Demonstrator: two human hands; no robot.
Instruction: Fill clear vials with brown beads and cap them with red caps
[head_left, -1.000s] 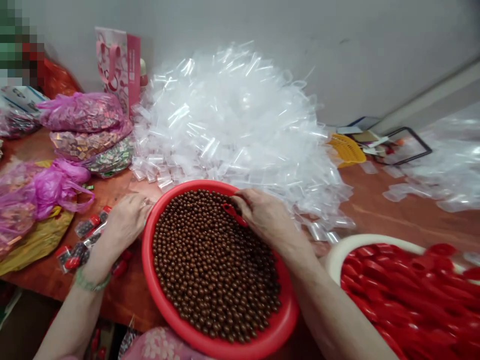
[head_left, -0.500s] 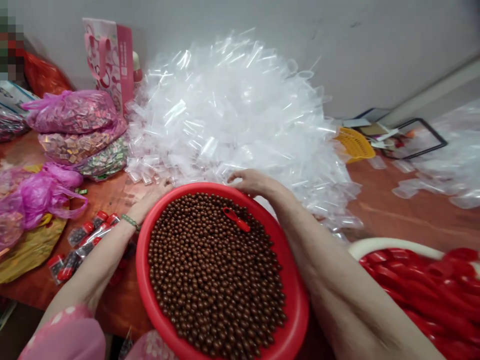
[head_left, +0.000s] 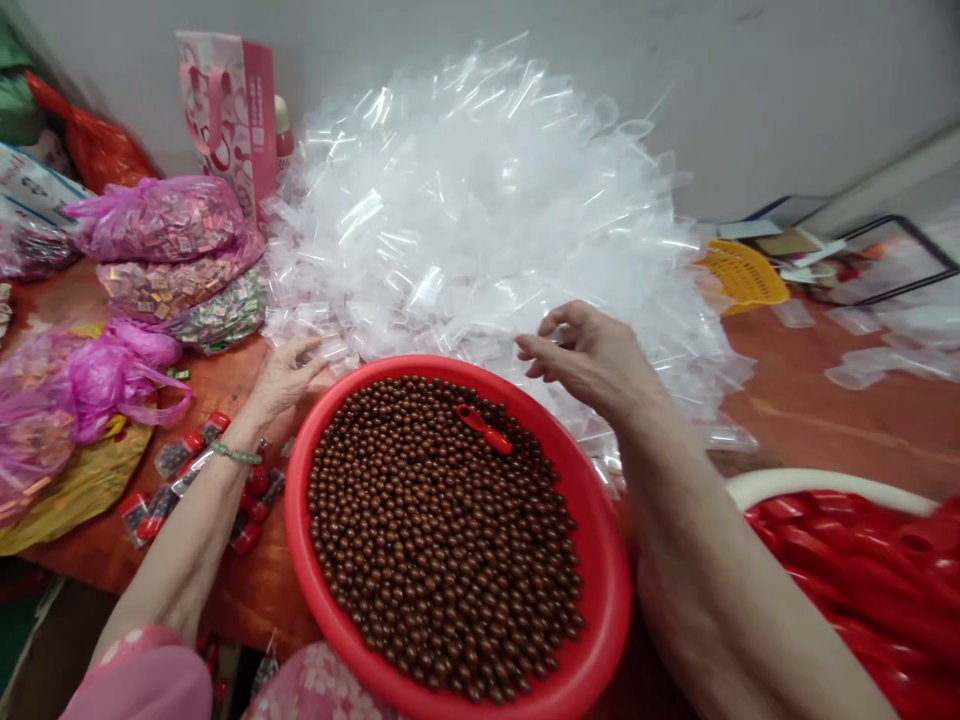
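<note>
A red basin (head_left: 301,500) full of small brown chocolate-like balls (head_left: 435,540) stands in front of me. On the balls, near the far right rim, lies a small red scoop (head_left: 484,428). My left hand (head_left: 285,382) is just off the basin's far left rim, fingers apart and holding nothing. Above the far right rim, my right hand (head_left: 581,345) hovers with its fingers loosely curled and apart, nothing seen in it. Behind both hands rises a big heap of clear plastic tubes (head_left: 480,210).
Filled tubes with red caps (head_left: 172,460) lie left of the basin. Pink bags of small packets (head_left: 169,225) and a pink paper bag (head_left: 225,110) stand at left. At right are a white tub (head_left: 832,482) of red plastic parts and a yellow basket (head_left: 742,275).
Both hands have come away from the basin's far rim. The left moved outward to the left, the right rose and moved right. The view has shifted slightly.
</note>
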